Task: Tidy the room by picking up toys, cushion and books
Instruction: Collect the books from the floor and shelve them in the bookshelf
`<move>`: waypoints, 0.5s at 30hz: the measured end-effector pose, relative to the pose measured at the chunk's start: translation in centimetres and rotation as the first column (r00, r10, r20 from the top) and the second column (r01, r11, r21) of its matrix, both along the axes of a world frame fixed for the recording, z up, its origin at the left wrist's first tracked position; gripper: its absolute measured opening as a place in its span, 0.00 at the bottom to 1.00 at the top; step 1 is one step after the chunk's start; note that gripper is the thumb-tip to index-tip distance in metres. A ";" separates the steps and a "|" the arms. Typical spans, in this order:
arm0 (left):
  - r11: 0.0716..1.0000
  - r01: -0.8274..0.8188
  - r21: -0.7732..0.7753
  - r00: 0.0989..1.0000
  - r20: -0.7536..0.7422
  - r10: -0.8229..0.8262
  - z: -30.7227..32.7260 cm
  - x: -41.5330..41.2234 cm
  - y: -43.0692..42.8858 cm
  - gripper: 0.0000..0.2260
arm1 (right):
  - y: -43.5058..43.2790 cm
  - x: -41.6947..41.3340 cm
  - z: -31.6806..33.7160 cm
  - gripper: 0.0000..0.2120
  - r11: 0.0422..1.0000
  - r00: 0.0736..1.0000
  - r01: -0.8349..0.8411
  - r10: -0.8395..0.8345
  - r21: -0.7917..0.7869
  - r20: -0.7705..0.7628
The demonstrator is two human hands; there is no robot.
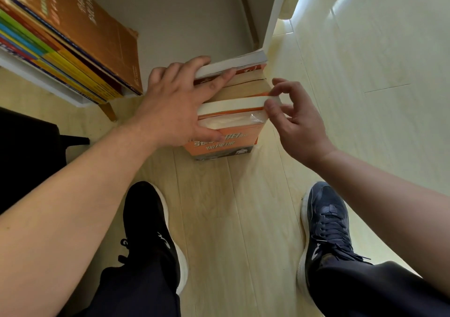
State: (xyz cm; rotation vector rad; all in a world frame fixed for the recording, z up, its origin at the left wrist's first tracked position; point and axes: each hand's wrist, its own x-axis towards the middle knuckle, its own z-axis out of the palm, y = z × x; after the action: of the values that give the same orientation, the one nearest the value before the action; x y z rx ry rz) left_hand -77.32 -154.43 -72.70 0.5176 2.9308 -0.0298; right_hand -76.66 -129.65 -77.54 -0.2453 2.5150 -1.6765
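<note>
Several thick books [241, 90] stand upright in a row on the wooden floor, their page edges facing up, against the foot of a white shelf. The nearest one has an orange cover [219, 146]. My left hand [180, 107] spans the row from the left, fingers over the far book and thumb on the orange cover. My right hand [292, 119] is at the row's right end, thumb and forefinger pinching the corner of the nearest books.
A white bookshelf [272, 20] stands ahead, its lower compartment open behind the books. More books [65, 41] lean in a row on the shelf at upper left. A black object [29, 151] sits at the left. My two shoes [151, 231] are on the floor below.
</note>
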 end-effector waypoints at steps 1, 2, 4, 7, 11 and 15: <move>1.000 0.002 0.003 1.000 0.003 -0.002 0.0 0.0 0.1 0.53 | 0.4 0.0 -0.2 0.05 1.000 1.000 0.020 -0.020 0.014 -0.003; 1.000 0.001 0.006 1.000 0.004 -0.001 0.0 0.0 0.1 0.53 | 0.7 -0.1 -0.4 0.05 0.999 0.999 0.044 -0.044 0.020 0.005; 1.000 -0.005 0.025 1.000 0.012 0.005 0.0 0.0 0.0 0.52 | 1.4 -0.3 -0.9 0.06 0.994 0.995 0.098 -0.099 0.039 0.019; 0.998 -0.030 0.058 0.999 0.019 0.029 0.1 -0.1 -0.3 0.51 | 2.6 -0.7 -1.7 0.08 0.975 0.982 0.185 -0.188 0.126 0.007; 1.000 -0.011 -0.001 0.999 -0.032 0.011 -0.2 -0.2 -0.2 0.51 | 4.1 -0.3 -1.8 0.22 0.950 0.993 0.021 0.017 0.312 -0.117; 0.999 0.009 -0.042 0.998 -0.059 -0.012 -0.3 0.3 0.0 0.52 | 3.1 -0.8 -1.5 0.22 0.820 0.931 -0.094 0.274 0.565 -0.243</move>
State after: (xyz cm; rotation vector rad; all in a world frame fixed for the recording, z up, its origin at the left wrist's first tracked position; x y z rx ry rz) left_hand -77.01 -154.48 -73.04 0.5345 2.9777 -0.1086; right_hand -77.46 -126.52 -79.01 -0.7212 2.9473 -0.8371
